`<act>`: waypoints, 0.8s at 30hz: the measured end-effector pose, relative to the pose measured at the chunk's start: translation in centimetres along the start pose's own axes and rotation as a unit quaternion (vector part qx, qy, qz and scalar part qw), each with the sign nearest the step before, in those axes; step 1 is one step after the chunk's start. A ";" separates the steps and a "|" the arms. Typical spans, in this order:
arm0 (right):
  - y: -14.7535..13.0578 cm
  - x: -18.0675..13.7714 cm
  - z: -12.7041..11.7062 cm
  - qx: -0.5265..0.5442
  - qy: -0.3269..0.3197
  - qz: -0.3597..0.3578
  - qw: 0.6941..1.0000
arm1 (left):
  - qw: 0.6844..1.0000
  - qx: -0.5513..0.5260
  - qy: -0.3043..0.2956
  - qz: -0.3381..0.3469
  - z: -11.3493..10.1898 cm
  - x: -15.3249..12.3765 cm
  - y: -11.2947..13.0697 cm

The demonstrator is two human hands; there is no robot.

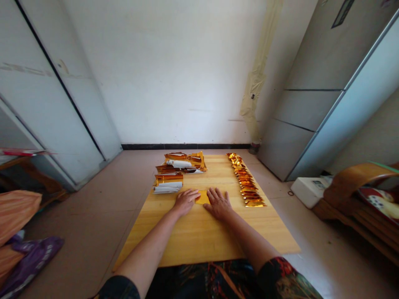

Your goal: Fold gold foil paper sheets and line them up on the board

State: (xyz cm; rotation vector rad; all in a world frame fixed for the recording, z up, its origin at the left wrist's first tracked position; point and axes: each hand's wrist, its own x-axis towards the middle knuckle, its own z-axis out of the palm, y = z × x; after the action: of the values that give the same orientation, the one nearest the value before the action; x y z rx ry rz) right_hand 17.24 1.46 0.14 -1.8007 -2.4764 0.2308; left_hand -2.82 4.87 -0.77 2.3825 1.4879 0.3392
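A small sheet of gold foil paper (203,197) lies flat in the middle of the wooden board. My left hand (186,201) rests on its left edge, fingers stretched out. On the right edge, my right hand (219,202) lies flat with its fingers spread. Both palms face down. To the right stands a row of folded gold foil pieces (247,182), running away from me. Beyond my left hand are stacks of gold foil sheets (168,179), some curled, with white paper backs (168,187) showing.
The wooden board (199,245) reaches from my lap towards the white wall (181,74). A grey fridge (305,95) stands at the far right, near a white box (308,192) and wooden furniture (349,207). Orange and purple bags (37,257) are at the left.
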 end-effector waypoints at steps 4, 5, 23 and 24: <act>0.0 -0.1 -0.5 -0.001 -0.003 0.001 1.000 | 0.999 -0.012 0.029 0.034 0.1 -0.5 0.0; 0.0 -0.1 -0.7 0.001 -0.004 -0.002 1.000 | 0.998 -0.016 0.041 0.039 0.1 -0.5 0.1; 3.5 -0.6 -0.6 0.110 0.105 -0.045 0.987 | 0.991 -0.033 0.109 0.070 0.5 -0.7 0.4; 3.6 -0.5 -0.5 0.117 0.103 -0.042 0.987 | 0.991 -0.030 0.108 0.070 0.5 -0.7 0.4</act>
State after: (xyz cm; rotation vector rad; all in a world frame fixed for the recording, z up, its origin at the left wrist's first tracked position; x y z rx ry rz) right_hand 20.89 2.13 0.06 -1.5403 -2.2691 0.2993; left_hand -2.58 4.01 -1.09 2.4730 1.3775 0.6855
